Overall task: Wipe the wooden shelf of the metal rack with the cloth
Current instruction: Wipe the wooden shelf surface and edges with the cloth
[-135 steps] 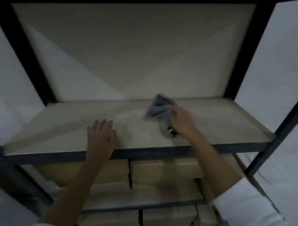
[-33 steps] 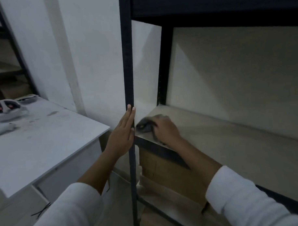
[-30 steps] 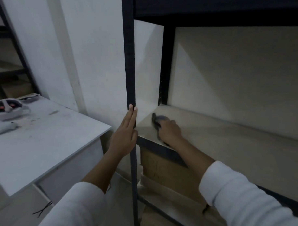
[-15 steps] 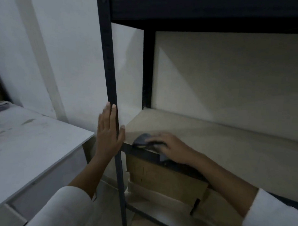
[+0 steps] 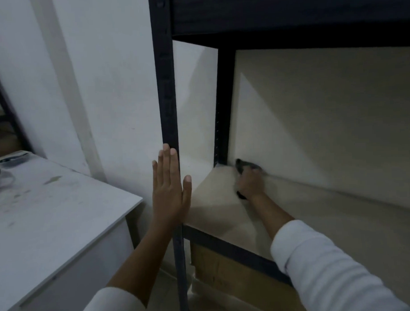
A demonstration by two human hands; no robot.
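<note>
The pale wooden shelf point(image 5: 322, 218) lies inside the black metal rack point(image 5: 165, 87). My right hand point(image 5: 250, 184) reaches to the shelf's back left corner and presses a dark grey cloth point(image 5: 242, 165) against the board where it meets the back panel. Most of the cloth is hidden under the hand; a bit of it shows below the palm too. My left hand point(image 5: 169, 191) rests flat with fingers straight against the rack's front left upright, thumb on the shelf side, holding nothing.
A white table point(image 5: 50, 219) stands left of the rack, with small objects at its far left edge. Cardboard boxes point(image 5: 222, 271) sit on the level under the shelf. A dark upper shelf beam point(image 5: 287, 10) hangs overhead. White wall lies behind.
My right hand has slid the cloth from the shelf's front left edge back to the rear left corner. My left hand stays on the upright. The view has shifted slightly right.
</note>
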